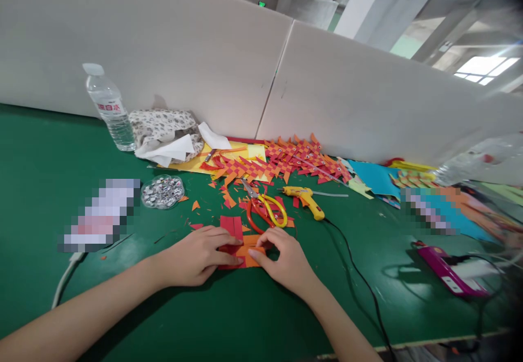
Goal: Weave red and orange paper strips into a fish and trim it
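My left hand lies on the table with its fingers stretched apart, pressing on red paper strips. Between the thumb and forefinger of my right hand is the edge of an orange paper strip, which crosses the red ones. Just beyond my hands lie scissors with one red and one yellow handle, blades parted. A yellow glue gun rests to their right. Behind them are woven red and orange paper pieces with zigzag edges, piled up.
Paper scraps litter the green table. On the left stand a water bottle, a clear dish of googly eyes and a blurred-out phone. A magenta power strip with cables lies right. A grey partition closes the back.
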The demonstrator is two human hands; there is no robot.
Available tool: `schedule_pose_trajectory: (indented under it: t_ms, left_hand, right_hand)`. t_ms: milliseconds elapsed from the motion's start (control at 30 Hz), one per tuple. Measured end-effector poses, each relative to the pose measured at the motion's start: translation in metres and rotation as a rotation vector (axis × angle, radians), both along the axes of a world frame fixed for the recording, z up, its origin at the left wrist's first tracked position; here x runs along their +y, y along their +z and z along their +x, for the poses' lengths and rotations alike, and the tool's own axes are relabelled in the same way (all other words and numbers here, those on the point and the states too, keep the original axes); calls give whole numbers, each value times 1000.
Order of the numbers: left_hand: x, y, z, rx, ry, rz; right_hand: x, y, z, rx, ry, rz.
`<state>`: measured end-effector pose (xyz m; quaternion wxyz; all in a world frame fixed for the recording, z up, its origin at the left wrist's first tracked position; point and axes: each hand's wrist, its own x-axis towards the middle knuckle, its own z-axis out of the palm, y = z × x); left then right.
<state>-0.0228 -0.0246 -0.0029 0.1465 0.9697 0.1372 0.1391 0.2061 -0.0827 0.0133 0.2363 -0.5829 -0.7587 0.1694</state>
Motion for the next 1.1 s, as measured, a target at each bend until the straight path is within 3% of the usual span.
schedule_pose_trajectory:
  t_ms: [200,367,533,733,933,1100]
  left_hand:
    - [-1,1,0,-12,-4,-8]
    - [-1,2,1,4,8,-23]
    - [0,1,1,-49,5,5]
    - [0,2,0,-51,2,26]
    - [-1,1,0,-27,24,11]
    - [-1,-1,0,-31,18,12]
  right_hand:
    - [-1,10,-9,233,180,-105]
    - [-2,9,-11,292,206,-152]
    - [-3,9,-4,272,142,-136]
    - [7,16,24,202,-156,194]
    - [-9,11,16,-21,134,-37]
    - [-17,2,8,-98,125,-38]
